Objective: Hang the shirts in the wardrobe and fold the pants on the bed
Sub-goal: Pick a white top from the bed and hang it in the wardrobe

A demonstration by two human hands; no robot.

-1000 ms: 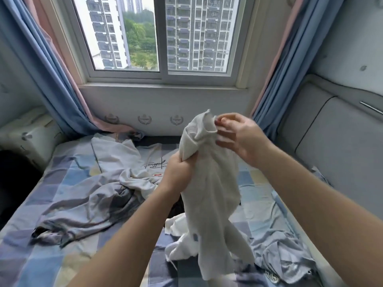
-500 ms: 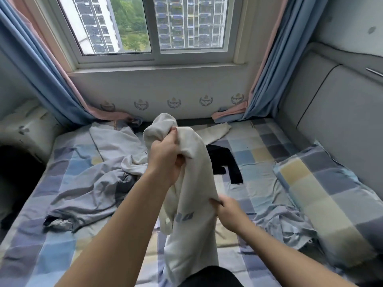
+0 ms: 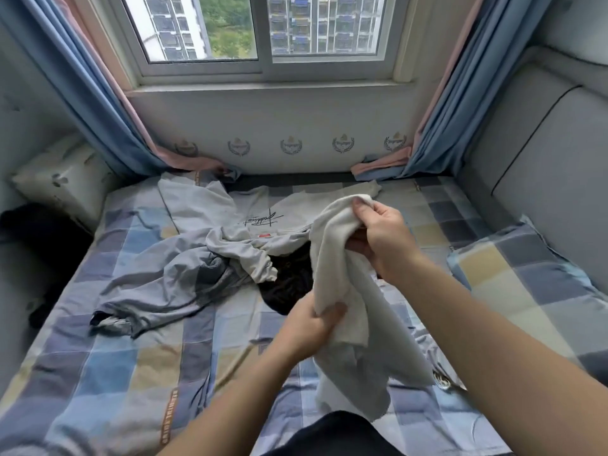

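I hold an off-white garment [image 3: 332,255] above the checked bed [image 3: 138,366]. My right hand [image 3: 381,238] grips its upper end, at the top of the bunched cloth. My left hand [image 3: 312,324] pinches a lower edge, and the rest hangs down toward my lap. On the bed lie a light grey shirt with script lettering [image 3: 237,222], a crumpled grey-blue garment [image 3: 158,284] and a black garment [image 3: 289,284] partly hidden behind the held cloth.
A checked pillow [image 3: 533,284] lies at the right beside a grey padded headboard [image 3: 543,153]. A white patterned cushion [image 3: 62,179] and a dark pile [image 3: 39,238] sit at the left. Blue-pink curtains [image 3: 98,103] frame the window wall behind the bed.
My hands swapped places on the garment: the right hand rose from the lower part to its top end, the left dropped from the top to a lower edge. The view tilted down.
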